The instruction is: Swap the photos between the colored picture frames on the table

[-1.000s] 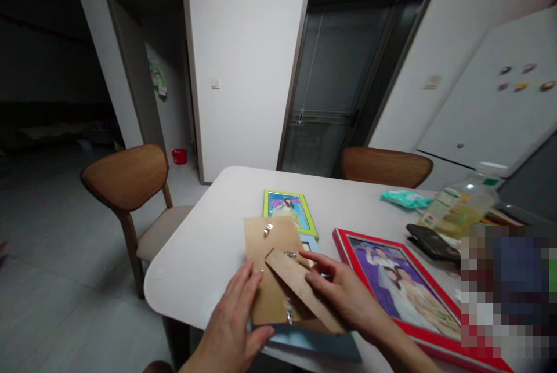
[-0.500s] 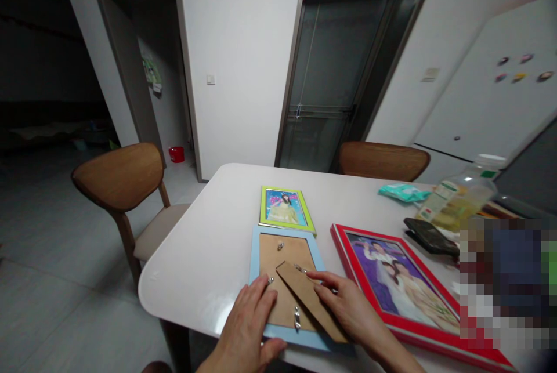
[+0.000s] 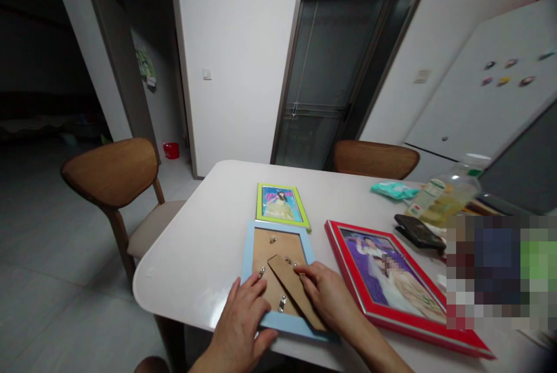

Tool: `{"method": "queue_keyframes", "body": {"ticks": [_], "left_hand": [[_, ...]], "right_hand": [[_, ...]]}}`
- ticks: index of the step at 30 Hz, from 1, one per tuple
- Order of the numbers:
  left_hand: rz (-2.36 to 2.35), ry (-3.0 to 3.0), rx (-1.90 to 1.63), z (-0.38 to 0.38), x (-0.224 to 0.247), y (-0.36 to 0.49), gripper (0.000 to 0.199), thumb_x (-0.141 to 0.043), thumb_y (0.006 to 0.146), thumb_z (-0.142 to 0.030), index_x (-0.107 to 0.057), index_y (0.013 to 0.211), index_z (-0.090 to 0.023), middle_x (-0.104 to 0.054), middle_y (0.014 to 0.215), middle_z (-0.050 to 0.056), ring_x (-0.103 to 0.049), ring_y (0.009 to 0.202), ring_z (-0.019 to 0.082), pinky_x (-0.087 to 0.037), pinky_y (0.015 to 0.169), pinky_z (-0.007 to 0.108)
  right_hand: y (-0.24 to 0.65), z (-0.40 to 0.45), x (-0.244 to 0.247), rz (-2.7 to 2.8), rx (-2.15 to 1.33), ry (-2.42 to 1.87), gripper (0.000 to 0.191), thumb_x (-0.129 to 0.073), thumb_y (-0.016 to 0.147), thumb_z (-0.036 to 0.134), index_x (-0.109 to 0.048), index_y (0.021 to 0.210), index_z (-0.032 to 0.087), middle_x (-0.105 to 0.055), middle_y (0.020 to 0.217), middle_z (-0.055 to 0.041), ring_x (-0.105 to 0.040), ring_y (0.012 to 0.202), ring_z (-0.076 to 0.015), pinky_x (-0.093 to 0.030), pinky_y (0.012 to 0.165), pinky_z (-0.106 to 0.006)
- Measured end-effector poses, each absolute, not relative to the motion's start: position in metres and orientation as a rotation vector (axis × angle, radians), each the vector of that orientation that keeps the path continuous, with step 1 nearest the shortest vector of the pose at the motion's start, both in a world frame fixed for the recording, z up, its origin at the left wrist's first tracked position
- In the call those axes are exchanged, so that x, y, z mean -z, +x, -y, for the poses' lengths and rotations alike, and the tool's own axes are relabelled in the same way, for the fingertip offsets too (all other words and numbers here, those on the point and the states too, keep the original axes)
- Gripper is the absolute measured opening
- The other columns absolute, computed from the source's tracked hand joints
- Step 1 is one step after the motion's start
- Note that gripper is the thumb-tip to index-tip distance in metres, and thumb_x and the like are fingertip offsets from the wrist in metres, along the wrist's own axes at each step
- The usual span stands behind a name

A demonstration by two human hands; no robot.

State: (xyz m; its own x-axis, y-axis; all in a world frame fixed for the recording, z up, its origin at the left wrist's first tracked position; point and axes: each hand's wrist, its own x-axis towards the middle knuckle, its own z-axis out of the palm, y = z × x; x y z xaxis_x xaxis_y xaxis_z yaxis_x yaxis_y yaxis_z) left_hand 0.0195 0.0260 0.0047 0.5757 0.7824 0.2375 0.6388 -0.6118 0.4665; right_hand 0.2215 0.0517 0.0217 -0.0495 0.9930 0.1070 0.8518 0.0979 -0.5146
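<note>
A light blue picture frame (image 3: 248, 245) lies face down on the table, its brown backboard (image 3: 265, 250) and hinged stand leg (image 3: 292, 287) facing up. Several small metal clips sit around the backboard's edges. My left hand (image 3: 243, 318) rests on the frame's left side, fingers apart, fingertips by the left clip (image 3: 261, 272) and thumb near the front edge. At the right edge, my right hand (image 3: 326, 292) has its index finger and thumb pinched at the right clip (image 3: 290, 261). The stand leg's right side is partly hidden behind that hand.
A green picture frame (image 3: 260, 205) lies behind the blue one, and a large red picture frame (image 3: 369, 309) to its right. Farther right are a dark phone (image 3: 420, 232), a teal packet (image 3: 394, 189) and a plastic bottle (image 3: 448, 193). Wooden chairs (image 3: 113, 170) stand around the white table (image 3: 187, 263).
The whole view has shifted slightly, so things appear a little farther left and higher. Both hands keep nearly the same places on the blue frame.
</note>
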Motion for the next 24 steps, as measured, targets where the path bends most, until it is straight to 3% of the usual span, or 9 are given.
{"method": "queue_keyframes", "body": {"ticks": [12, 20, 24], "left_hand": [[-1.146, 2.398, -0.859, -0.026, -0.006, 0.021, 0.023, -0.064, 0.06, -0.015, -0.05, 0.077, -0.02, -0.056, 0.098, 0.006, -0.048, 0.092, 0.024, -0.033, 0.085, 0.044], [-1.215, 2.364, -0.818, -0.025, -0.014, 0.022, 0.023, -0.066, 0.059, -0.015, -0.05, 0.075, -0.02, -0.058, 0.094, 0.004, -0.05, 0.09, 0.023, -0.035, 0.081, 0.04], [-1.25, 2.327, -0.817, -0.024, -0.014, 0.023, 0.024, -0.067, 0.057, -0.015, -0.05, 0.074, -0.02, -0.059, 0.094, 0.004, -0.05, 0.09, 0.023, -0.035, 0.08, 0.039]], "right_hand": [[0.22, -0.062, -0.018, 2.068, -0.213, -1.759, 0.027, -0.038, 0.079, 0.026, -0.061, 0.092, 0.018, -0.058, 0.085, -0.0073, -0.051, 0.083, -0.0175, -0.037, 0.074, -0.026], [0.217, -0.093, -0.009, 1.893, -0.099, -1.861, 0.02, -0.044, 0.075, 0.023, -0.059, 0.087, 0.018, -0.056, 0.085, -0.0059, -0.051, 0.078, -0.0158, -0.037, 0.066, -0.024], [0.231, -0.091, -0.007, 1.94, -0.124, -1.848, 0.021, -0.043, 0.076, 0.025, -0.061, 0.07, 0.016, -0.054, 0.075, -0.0057, -0.05, 0.076, -0.0163, -0.036, 0.069, -0.025]]}}
